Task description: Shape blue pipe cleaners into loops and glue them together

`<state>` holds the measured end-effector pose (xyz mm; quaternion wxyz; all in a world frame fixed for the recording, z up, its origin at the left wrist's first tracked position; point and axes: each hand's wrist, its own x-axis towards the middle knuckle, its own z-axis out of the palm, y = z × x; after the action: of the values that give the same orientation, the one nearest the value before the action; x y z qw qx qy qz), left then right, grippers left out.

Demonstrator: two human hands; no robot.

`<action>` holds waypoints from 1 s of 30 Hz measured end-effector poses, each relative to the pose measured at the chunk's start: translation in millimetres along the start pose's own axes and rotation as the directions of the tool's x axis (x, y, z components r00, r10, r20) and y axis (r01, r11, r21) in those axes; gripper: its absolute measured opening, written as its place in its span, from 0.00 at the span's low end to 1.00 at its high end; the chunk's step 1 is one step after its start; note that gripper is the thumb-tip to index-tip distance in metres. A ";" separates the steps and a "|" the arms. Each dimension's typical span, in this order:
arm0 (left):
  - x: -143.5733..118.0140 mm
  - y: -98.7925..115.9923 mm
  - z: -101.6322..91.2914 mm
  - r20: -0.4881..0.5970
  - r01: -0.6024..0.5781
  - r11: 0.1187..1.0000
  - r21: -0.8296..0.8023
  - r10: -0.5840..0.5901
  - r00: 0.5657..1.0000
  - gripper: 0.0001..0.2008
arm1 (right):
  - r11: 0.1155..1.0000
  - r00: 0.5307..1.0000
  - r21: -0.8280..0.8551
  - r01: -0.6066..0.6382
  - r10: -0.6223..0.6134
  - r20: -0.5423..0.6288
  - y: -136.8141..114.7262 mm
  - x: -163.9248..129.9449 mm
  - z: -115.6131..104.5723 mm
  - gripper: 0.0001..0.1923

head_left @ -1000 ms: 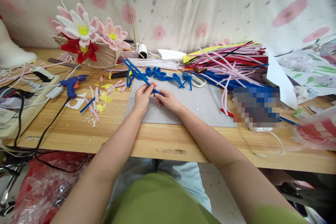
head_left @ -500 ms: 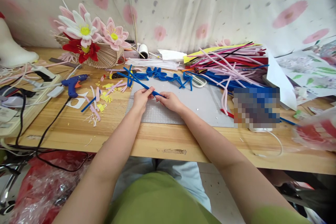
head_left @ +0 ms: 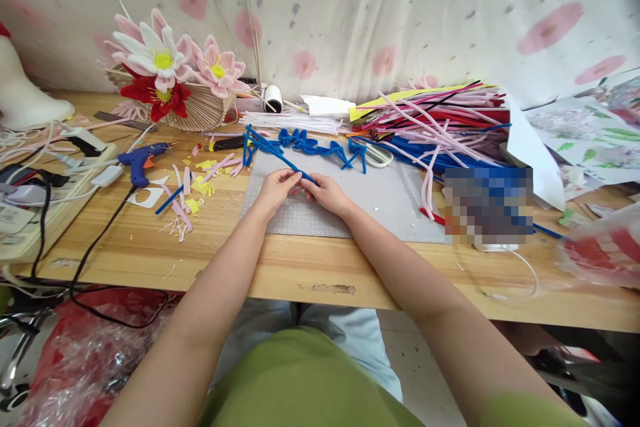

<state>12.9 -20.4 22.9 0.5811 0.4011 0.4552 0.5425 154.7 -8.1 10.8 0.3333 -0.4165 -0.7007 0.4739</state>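
Observation:
Blue pipe cleaners (head_left: 278,158) run from between my hands toward the back left, above a grey cutting mat (head_left: 380,213). My left hand (head_left: 280,190) pinches them between thumb and fingers. Close against it, my right hand (head_left: 326,193) grips their near end; its fingertips are partly hidden. Behind the hands, on the far part of the mat, lie several bent blue pipe cleaner shapes (head_left: 303,140), some looped and some with loose legs.
At left are a blue glue gun (head_left: 143,161), cut scraps (head_left: 200,187) and a power strip (head_left: 30,230). Fuzzy flowers (head_left: 163,60) stand behind. Bundled coloured pipe cleaners (head_left: 430,113) lie at back right. A pixelated patch covers something at right.
My left hand has shifted slightly left and down, and the hands now sit closer together. The far ends of the held pipe cleaners have drawn closer to each other.

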 end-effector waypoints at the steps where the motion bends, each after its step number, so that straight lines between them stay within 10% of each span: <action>1: 0.3 -0.4 0.4 -0.013 -0.008 1.000 0.000 0.008 1.000 0.15 | 1.000 1.000 -0.005 0.000 0.000 0.015 -0.4 0.5 -0.2 0.19; 7: 6.3 -3.1 2.5 -0.236 -0.032 0.995 -0.094 0.009 0.972 0.11 | 1.000 0.995 0.000 0.031 -0.031 0.095 -1.0 0.5 0.0 0.18; 13: 4.5 -1.3 5.9 -0.188 0.019 0.975 -0.221 -0.062 0.980 0.12 | 0.997 0.991 0.007 0.083 -0.083 0.101 -1.7 1.8 4.3 0.16; 23: 9.9 -4.2 -2.8 -0.289 -0.242 0.964 0.112 0.265 0.920 0.13 | 0.983 0.984 0.181 -0.006 -0.026 0.177 -9.2 -3.0 -0.5 0.18; 30: 5.5 -4.7 -4.2 -0.266 -0.421 0.801 0.426 0.556 0.788 0.08 | 0.978 0.986 0.203 -0.047 0.013 0.168 -5.9 -1.6 0.6 0.18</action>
<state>10.1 -15.5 16.7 0.2394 0.4892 0.5245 0.6544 153.3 -11.0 16.1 0.3080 -0.3496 -0.6666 0.5818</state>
